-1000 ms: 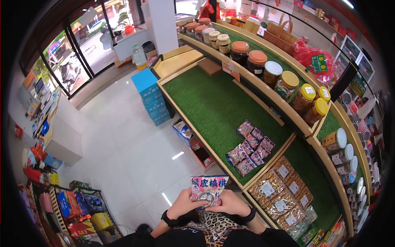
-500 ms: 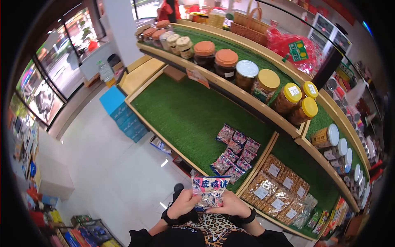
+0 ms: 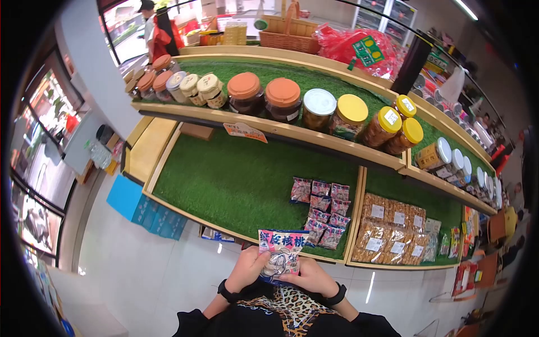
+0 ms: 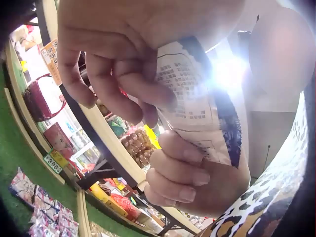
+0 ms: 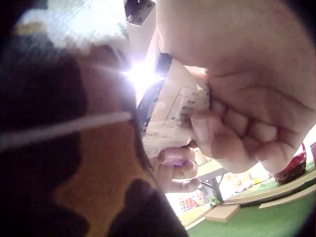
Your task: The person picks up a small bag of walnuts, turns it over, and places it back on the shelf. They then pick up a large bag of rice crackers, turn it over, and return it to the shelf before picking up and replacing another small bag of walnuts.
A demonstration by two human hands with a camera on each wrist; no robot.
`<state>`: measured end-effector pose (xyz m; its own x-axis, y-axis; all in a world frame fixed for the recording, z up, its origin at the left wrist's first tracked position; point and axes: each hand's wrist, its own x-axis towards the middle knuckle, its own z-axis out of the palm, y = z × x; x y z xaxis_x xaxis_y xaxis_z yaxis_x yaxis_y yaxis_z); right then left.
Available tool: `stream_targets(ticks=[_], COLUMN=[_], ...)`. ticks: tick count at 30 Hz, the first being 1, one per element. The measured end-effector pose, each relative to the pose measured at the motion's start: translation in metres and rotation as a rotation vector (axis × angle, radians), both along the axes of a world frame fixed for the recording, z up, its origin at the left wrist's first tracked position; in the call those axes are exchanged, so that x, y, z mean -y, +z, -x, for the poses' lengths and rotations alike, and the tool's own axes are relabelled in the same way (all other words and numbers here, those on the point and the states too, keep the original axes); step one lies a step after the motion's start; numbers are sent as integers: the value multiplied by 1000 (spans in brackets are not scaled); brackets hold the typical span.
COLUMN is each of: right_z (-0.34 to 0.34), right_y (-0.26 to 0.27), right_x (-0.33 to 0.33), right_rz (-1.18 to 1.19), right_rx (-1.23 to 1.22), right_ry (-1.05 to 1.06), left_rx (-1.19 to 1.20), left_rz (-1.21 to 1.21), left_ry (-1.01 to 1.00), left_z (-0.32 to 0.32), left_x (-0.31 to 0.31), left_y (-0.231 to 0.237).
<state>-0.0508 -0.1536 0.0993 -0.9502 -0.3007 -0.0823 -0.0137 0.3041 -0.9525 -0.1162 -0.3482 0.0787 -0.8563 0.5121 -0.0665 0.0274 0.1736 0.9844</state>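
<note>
Low in the head view, both hands hold a pink and white snack packet (image 3: 279, 255) with large blue characters across its top. My left hand (image 3: 247, 269) grips its left edge, thumb over the front. The right hand (image 3: 314, 276) pinches the lower right side, also thumb in front. Seen from the left wrist, the packet's pale back (image 4: 185, 94) carries printed text, and fingers of both hands curl behind it. Beyond the hands, several similar packets (image 3: 321, 203) lie in rows on the green turf of the display shelf (image 3: 224, 180).
Clear packs of brown snacks (image 3: 387, 247) lie in the compartment to the right. Lidded jars (image 3: 283, 100) line the raised ledge behind. Stacked blue boxes (image 3: 140, 208) stand on the floor at the left. A wicker basket (image 3: 286, 40) sits at the back, and a person (image 3: 149, 28) stands far left.
The head view has swung to the right, so the display shelf now lies nearly level across the front and the blue boxes have shifted left. Both hands keep holding the packet.
</note>
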Motion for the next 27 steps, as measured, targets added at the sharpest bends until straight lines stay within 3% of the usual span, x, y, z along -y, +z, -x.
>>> stream_targets(ticks=[7,10,14,19,21,27], right_z=[-9,-12,-12,-2,10,59], right_y=[-5,-11,-28,-53,-59,-146], right_x=[17,22,21,6,-5,-62], right_rz=[-73,-73,-229,-175,6,65], right_rx=[39,89,-8,80,150,327], right_ry=[-282,-471,-502,-656,-797,-762], left_rx=[-2,-173,-5,244,325,539], left_rz=[58,43,93,194,44,102], left_ry=[-212,-266,-287,-356,-220,-166], left_z=[31,35,41,58,64,106], left_x=[8,9,3,-26,-43,-94], left_y=[-2,-7,-17,-17,-34,-130])
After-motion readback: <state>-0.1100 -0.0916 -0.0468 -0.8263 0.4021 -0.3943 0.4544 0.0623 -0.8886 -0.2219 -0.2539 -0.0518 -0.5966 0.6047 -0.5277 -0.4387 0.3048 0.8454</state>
